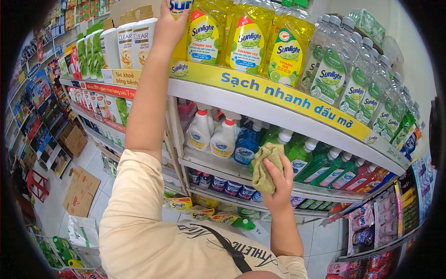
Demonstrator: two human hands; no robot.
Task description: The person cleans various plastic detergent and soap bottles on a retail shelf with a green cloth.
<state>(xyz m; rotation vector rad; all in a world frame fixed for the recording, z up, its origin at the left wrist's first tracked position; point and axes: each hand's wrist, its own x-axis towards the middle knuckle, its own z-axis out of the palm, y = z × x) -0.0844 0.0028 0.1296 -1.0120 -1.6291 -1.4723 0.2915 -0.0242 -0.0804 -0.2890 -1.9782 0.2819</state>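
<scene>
My left hand (174, 22) reaches up to the top edge of the view, at the left end of the upper shelf. Between its thumb and fingers shows a yellow pack with a blue label (180, 5), cut off by the frame edge. Large yellow Sunlight bottles (203, 35) stand right beside that hand. Lower down, my right hand (278, 179) is closed around a folded olive-green cloth (268, 167). The cloth overlaps green pump bottles (299, 151) on the middle shelf. A blue spray bottle (247, 145) stands just left of it.
Clear Sunlight bottles (331, 76) line the upper shelf's right side, above a yellow banner strip (288, 95). White shampoo bottles (143, 39) stand on the left. Below are Vim bottles (233, 188) and yellow pouches (203, 213). Cardboard (81, 191) lies on the tiled floor.
</scene>
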